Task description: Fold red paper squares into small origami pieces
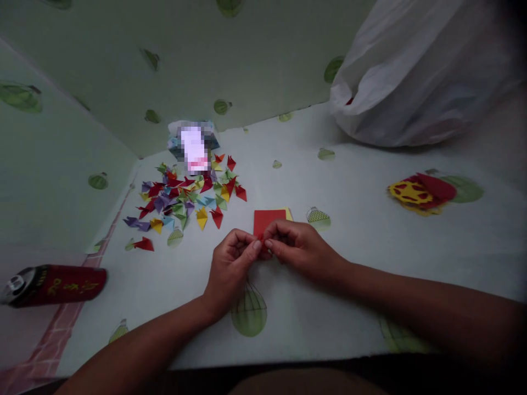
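Note:
My left hand (235, 260) and my right hand (293, 244) meet above the table's middle, thumbs and fingers pinched together. Between the fingertips is a small piece of folded red paper (263, 248), mostly covered by the fingers. Just beyond the hands lies a stack of square paper (268, 219), red on top with a yellow edge showing at the right. To the left, a pile of small folded paper figures (181, 200) in red, purple, green, yellow and blue is spread on the table.
A phone (193, 147) with a lit screen leans on a tissue box (214, 134) behind the pile. A red can (61, 284) stands at the left. Yellow and red cut-outs (424, 192) lie at the right, before a white plastic bag (395, 93).

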`<move>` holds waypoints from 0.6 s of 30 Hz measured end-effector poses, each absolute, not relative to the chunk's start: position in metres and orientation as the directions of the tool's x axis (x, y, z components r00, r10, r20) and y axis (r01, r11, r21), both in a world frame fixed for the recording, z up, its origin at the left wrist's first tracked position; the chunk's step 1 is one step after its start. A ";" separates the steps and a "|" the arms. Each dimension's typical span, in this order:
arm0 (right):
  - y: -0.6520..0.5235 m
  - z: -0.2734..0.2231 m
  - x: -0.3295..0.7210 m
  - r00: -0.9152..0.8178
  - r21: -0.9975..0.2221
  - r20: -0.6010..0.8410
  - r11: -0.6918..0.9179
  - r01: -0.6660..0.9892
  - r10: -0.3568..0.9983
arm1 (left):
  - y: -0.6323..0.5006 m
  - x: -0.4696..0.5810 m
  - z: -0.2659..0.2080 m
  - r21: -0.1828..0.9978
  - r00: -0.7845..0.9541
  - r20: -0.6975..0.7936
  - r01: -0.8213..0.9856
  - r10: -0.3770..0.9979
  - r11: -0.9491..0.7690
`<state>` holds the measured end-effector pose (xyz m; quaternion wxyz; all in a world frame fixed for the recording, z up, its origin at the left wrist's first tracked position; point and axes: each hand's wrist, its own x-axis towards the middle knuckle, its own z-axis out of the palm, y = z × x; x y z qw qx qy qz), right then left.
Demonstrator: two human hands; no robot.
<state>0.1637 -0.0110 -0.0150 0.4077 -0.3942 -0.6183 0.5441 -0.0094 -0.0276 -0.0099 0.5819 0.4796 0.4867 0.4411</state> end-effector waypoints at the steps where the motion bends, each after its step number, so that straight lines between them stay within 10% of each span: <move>1: -0.011 -0.015 0.164 -0.354 -0.993 0.075 0.102 0.059 0.932 | -0.027 -0.009 -0.010 0.988 0.138 -0.140 -0.044 0.981 0.147; 18: -0.013 -0.027 0.164 -0.367 -0.983 0.027 0.091 0.157 0.930 | -0.027 -0.007 -0.026 0.997 0.160 -0.071 0.007 0.985 0.071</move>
